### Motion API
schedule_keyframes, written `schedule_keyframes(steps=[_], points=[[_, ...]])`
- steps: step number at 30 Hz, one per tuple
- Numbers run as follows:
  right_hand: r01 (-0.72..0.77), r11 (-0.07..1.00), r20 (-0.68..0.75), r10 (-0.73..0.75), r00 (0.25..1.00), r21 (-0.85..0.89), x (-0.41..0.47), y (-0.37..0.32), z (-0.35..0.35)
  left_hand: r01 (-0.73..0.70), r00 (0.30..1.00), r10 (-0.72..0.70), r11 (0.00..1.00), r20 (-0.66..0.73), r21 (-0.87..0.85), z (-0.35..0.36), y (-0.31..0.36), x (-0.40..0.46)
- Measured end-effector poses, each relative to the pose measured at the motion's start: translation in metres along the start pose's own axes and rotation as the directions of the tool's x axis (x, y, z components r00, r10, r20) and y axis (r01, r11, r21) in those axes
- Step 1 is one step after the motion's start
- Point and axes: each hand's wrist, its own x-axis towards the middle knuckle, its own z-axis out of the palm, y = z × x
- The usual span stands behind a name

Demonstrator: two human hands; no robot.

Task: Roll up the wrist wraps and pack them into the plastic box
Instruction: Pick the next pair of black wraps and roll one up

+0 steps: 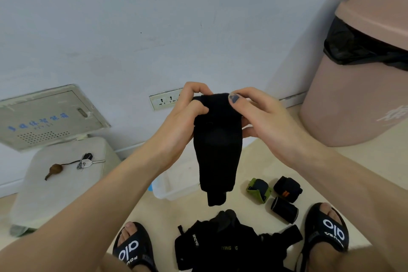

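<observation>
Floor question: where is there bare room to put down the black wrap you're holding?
Bare floor lies between the pink bin and the three rolled wraps. Another free strip runs between the plastic box and the left sandal. It is crowded between the sandals, where the pile of black wraps lies.

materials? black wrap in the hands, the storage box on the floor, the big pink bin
Black wrist wrap: soft matte knit fabric, likely elastic; it hangs limp.
Plastic box: translucent whitish plastic, smooth; floor shows through.
Pink bin: opaque matte plastic, with a glossy black bag liner.
</observation>
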Motion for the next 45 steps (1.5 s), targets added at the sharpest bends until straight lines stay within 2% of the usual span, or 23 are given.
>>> schedule_keyframes(steps=[3, 5, 8, 11, 15, 16, 18, 20, 21, 23, 26, 30, 32, 35, 37, 39, 42, 45], points=[[0.070, 0.998, -0.044, -0.070, 0.997, -0.001, 0.001, 0.003, 0.001, 0.011, 1.000, -0.011, 0.996, 0.004, -0.085, 0.002, -0.005, 0.000], [0.106, 0.994, -0.077, -0.106, 0.991, -0.002, 0.002, 0.004, 0.001, 0.085, 0.996, -0.085, 0.989, 0.010, -0.123, 0.001, -0.010, 0.003], [0.130, 0.991, -0.097, -0.131, 0.987, -0.009, 0.002, 0.006, 0.002, 0.177, 0.983, -0.172, 0.980, 0.056, -0.088, 0.001, -0.012, 0.004], [0.078, 0.997, -0.045, -0.077, 0.996, 0.005, 0.001, 0.005, 0.002, 0.171, 0.985, -0.173, 0.981, -0.012, -0.094, -0.002, -0.011, 0.005], [-0.117, 0.993, 0.054, 0.117, 0.992, -0.003, 0.007, -0.002, 0.001, 0.135, 0.985, -0.142, 0.988, -0.097, -0.080, -0.002, -0.007, 0.007], [-0.172, 0.985, 0.031, 0.172, 0.985, 0.011, 0.011, -0.005, -0.002, 0.131, 0.982, -0.140, 0.988, -0.127, -0.078, -0.004, -0.006, 0.008], [-0.215, 0.973, -0.127, 0.225, 0.966, 0.085, 0.019, -0.011, -0.013, 0.110, 0.975, -0.118, 0.993, -0.188, -0.051, -0.011, -0.004, 0.011], [-0.164, 0.967, -0.316, 0.220, 0.923, 0.196, 0.025, -0.016, -0.016, 0.068, 0.970, -0.064, 0.998, -0.236, 0.008, -0.013, -0.001, 0.015], [-0.142, 0.960, -0.354, 0.223, 0.908, 0.240, 0.027, -0.016, -0.010, 0.052, 0.967, -0.045, 0.998, -0.250, 0.022, -0.008, -0.002, 0.016], [-0.178, 0.957, -0.318, 0.246, 0.916, 0.227, 0.026, 0.000, 0.010, 0.066, 0.976, -0.060, 0.998, -0.208, 0.024, 0.014, -0.014, 0.012], [-0.318, 0.920, -0.183, 0.362, 0.914, 0.231, 0.021, 0.017, 0.031, 0.163, 0.984, -0.164, 0.987, -0.077, -0.019, 0.034, -0.030, 0.004], [-0.267, 0.926, -0.123, 0.307, 0.944, 0.266, 0.020, 0.011, 0.022, 0.160, 0.987, -0.162, 0.981, -0.013, -0.108, 0.023, -0.023, 0.007], [-0.225, 0.923, -0.185, 0.291, 0.939, 0.312, 0.024, 0.006, 0.011, 0.132, 0.988, -0.143, 0.979, -0.057, -0.153, 0.013, -0.018, 0.014], [-0.199, 0.895, -0.340, 0.346, 0.875, 0.399, 0.027, -0.006, 0.000, 0.082, 0.982, -0.106, 0.984, -0.155, -0.156, 0.007, -0.014, 0.021], [-0.205, 0.926, -0.342, 0.313, 0.886, 0.317, 0.023, -0.005, 0.011, 0.072, 0.988, -0.088, 0.990, -0.127, -0.122, 0.018, -0.017, 0.019], [-0.237, 0.955, -0.264, 0.278, 0.924, 0.176, 0.018, 0.003, 0.026, 0.105, 0.992, -0.112, 0.989, -0.064, -0.106, 0.031, -0.023, 0.013], [-0.290, 0.938, -0.177, 0.324, 0.930, 0.191, 0.017, 0.006, 0.027, 0.140, 0.990, -0.141, 0.981, -0.002, -0.131, 0.031, -0.027, 0.011], [-0.279, 0.946, -0.119, 0.300, 0.946, 0.162, 0.022, 0.005, 0.017, 0.089, 0.996, -0.089, 0.990, 0.007, -0.110, 0.020, -0.022, 0.017]])
